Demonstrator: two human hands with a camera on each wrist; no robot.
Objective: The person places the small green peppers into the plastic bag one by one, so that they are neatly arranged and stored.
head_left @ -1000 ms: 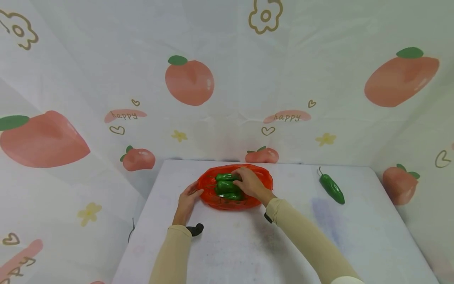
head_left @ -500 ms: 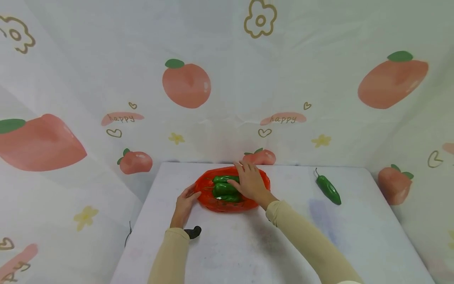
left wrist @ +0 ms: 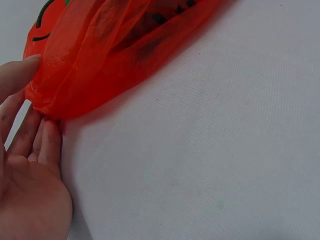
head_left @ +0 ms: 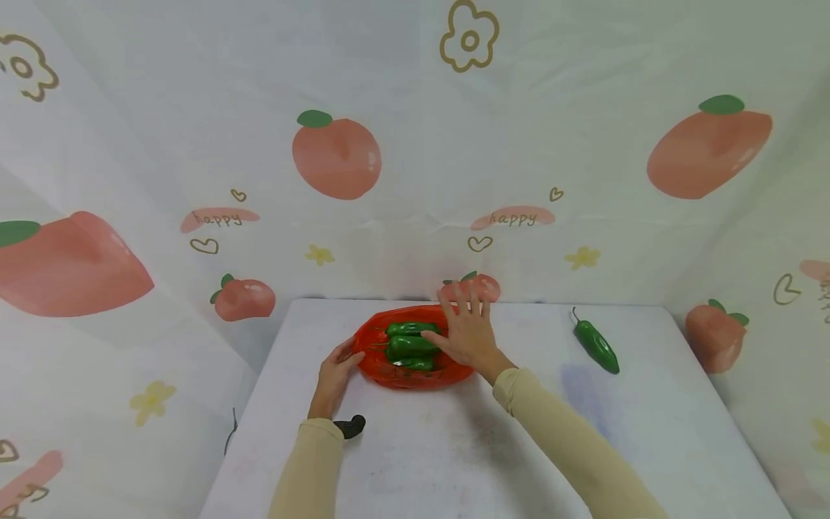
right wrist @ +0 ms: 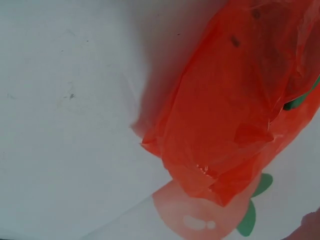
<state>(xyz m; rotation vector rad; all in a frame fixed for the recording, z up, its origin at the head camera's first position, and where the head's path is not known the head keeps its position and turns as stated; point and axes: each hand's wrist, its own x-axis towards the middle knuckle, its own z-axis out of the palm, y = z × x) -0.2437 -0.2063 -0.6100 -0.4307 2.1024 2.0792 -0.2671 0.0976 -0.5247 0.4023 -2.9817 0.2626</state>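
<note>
A red plastic bag [head_left: 382,375] lies with its mouth facing up near the back of the white table, and green peppers [head_left: 410,346] rest inside it. My left hand [head_left: 333,375] holds the bag's left end, the thumb [left wrist: 22,75] on one side and the fingers below. My right hand [head_left: 470,333] is spread over the bag's right part, its fingers straight and holding nothing. Only a bit of that hand shows at the corner of the right wrist view, where the bag [right wrist: 215,120] fills the right side. Another green pepper [head_left: 596,347] lies on the table to the right.
The white table [head_left: 415,461] ends at a hanging cloth [head_left: 415,252] printed with fruit, which also rises along both sides. A dark curved piece [head_left: 351,427] sticks out at the left wrist. A thin dark cord [head_left: 230,431] shows by the table's left edge.
My right hand has let go of a pepper in the bag, lifted and spread its fingers. The left hand stays at the bag's left end.
</note>
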